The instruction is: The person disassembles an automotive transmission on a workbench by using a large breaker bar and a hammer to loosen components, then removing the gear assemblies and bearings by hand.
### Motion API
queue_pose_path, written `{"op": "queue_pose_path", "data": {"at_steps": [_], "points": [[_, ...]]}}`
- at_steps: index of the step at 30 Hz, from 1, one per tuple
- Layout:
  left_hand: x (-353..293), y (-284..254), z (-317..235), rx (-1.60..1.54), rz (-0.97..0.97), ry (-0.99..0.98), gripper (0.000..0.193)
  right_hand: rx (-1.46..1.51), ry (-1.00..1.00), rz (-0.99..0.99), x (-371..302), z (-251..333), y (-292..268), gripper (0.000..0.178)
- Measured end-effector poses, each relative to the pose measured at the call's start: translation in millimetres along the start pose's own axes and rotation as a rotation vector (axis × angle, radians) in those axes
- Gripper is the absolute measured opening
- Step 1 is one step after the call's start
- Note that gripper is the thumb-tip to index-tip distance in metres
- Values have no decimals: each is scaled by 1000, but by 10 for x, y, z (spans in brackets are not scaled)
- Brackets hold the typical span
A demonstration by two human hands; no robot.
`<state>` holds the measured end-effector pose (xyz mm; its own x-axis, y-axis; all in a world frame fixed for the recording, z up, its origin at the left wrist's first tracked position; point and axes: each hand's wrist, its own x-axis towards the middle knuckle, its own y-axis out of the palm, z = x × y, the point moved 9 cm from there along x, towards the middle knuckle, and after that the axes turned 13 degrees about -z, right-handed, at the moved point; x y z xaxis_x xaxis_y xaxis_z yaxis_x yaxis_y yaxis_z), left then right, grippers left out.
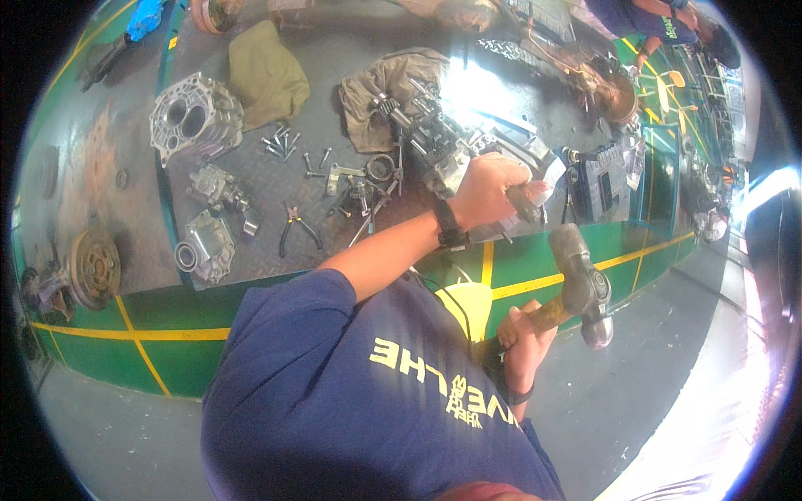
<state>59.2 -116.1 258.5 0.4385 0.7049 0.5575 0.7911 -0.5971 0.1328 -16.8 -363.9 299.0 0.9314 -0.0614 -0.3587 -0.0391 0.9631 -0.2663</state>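
My left hand [489,190], with a dark band on its wrist, is closed beside a metal gear assembly [430,138] on the bench. Something greyish shows at its fingers, but I cannot make out what it is. Lower and to the right, my right hand [528,342] wraps round the wooden handle of a ball-peen hammer [582,288]. The hammer's heavy steel head is raised in front of the bench edge, apart from the parts. Shafts and gears of the assembly lie partly over a brownish cloth [365,104].
On the metal bench top [259,196] are a large aluminium housing [213,121], a green cloth [269,75], loose bolts [286,142], pliers [298,230] and a smaller casing [207,246]. A rusty disc [93,269] stands far left. Another person [660,25] is at the far right.
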Motion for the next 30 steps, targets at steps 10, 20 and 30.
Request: {"op": "queue_pose_path", "data": {"at_steps": [10, 20, 30], "points": [[20, -141, 78, -18, -173, -10, 37, -35, -25, 11, 30, 24, 73, 19], [-32, -86, -31, -21, -58, 58, 34, -1, -20, 40, 42, 32, 139, 19], [32, -117, 124, -9, -104, -110, 35, -8, -3, 62, 11, 8, 120, 17]]}}
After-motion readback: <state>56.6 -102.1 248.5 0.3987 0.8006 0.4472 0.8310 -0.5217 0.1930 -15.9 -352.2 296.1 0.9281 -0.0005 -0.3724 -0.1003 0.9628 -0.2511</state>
